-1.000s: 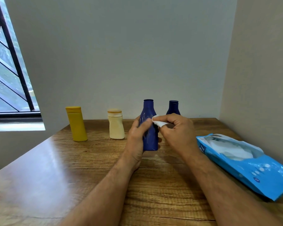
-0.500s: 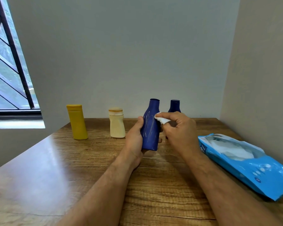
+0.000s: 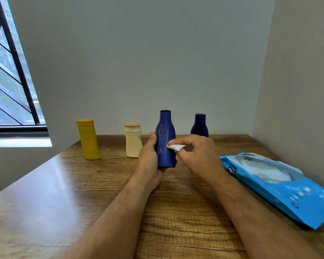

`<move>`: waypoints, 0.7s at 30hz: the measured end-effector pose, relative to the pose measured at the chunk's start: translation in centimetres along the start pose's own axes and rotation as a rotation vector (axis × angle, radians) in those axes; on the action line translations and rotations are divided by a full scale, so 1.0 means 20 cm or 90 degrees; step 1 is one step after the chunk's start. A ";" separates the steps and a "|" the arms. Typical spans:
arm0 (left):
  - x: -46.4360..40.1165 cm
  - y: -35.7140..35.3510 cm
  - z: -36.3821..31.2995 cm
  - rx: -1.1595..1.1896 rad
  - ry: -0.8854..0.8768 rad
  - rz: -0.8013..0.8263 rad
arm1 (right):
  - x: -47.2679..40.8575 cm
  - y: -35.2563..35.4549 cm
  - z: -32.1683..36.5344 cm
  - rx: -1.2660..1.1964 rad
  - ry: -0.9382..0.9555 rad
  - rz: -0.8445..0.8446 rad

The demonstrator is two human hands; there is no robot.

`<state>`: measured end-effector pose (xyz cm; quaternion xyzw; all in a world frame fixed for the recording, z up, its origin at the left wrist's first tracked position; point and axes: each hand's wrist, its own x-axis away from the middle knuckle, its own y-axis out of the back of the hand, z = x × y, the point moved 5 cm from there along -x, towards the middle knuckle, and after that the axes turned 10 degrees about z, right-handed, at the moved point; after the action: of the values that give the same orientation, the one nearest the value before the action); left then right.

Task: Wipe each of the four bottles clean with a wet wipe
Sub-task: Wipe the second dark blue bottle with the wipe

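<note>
My left hand point(image 3: 150, 157) grips a tall blue bottle point(image 3: 166, 139) around its lower body and holds it upright just above the wooden table point(image 3: 64, 193). Pale streaks show on the bottle's front. My right hand point(image 3: 196, 152) pinches a bunched white wet wipe point(image 3: 175, 147) and presses it against the bottle's right side. A yellow bottle point(image 3: 88, 139) and a cream bottle point(image 3: 132, 140) stand at the back left. A second, darker blue bottle point(image 3: 200, 126) stands behind my right hand, its base hidden.
An open blue pack of wet wipes point(image 3: 281, 186) lies on the table's right side, close to the right wall. A window with a dark frame point(image 3: 17, 71) is at the left. The back wall rises right behind the bottles.
The blue bottle was tilted half a second ago and stands upright now. My right hand has slid the wipe down from the bottle's neck to its middle.
</note>
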<state>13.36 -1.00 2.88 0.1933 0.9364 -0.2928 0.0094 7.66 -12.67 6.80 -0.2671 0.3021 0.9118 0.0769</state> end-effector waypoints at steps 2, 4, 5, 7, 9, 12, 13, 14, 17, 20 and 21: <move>0.00 -0.01 0.02 -0.027 0.015 0.011 | 0.00 0.03 0.00 0.000 0.008 -0.068; 0.00 -0.01 0.03 -0.033 0.021 0.014 | -0.01 0.04 -0.01 -0.005 0.001 -0.090; 0.01 -0.02 0.02 -0.027 0.020 0.012 | -0.01 0.04 -0.01 -0.013 -0.006 -0.081; 0.01 -0.01 0.01 0.009 0.006 0.004 | -0.01 0.02 -0.01 -0.033 -0.025 -0.019; 0.00 0.01 0.00 0.054 -0.015 -0.016 | 0.00 -0.02 0.00 -0.019 -0.041 0.066; -0.01 0.03 -0.01 0.086 -0.020 -0.042 | 0.01 -0.05 0.01 -0.003 -0.044 0.136; -0.01 0.03 -0.01 0.092 -0.018 -0.043 | 0.01 -0.05 0.01 -0.008 -0.045 0.144; -0.01 0.03 -0.01 0.096 -0.016 -0.040 | 0.01 -0.04 0.01 -0.012 -0.045 0.148; -0.01 0.01 0.00 0.084 -0.003 -0.021 | 0.00 -0.04 0.00 -0.018 -0.050 0.120; 0.00 -0.01 0.03 0.054 0.034 -0.003 | -0.01 0.00 -0.01 -0.035 -0.044 0.019; 0.00 -0.01 0.04 0.044 0.044 0.003 | -0.01 0.01 -0.01 -0.046 -0.037 -0.008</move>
<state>13.29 -1.61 2.38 0.2054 0.9250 -0.3182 -0.0291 7.81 -12.96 6.84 -0.2447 0.2649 0.9291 0.0818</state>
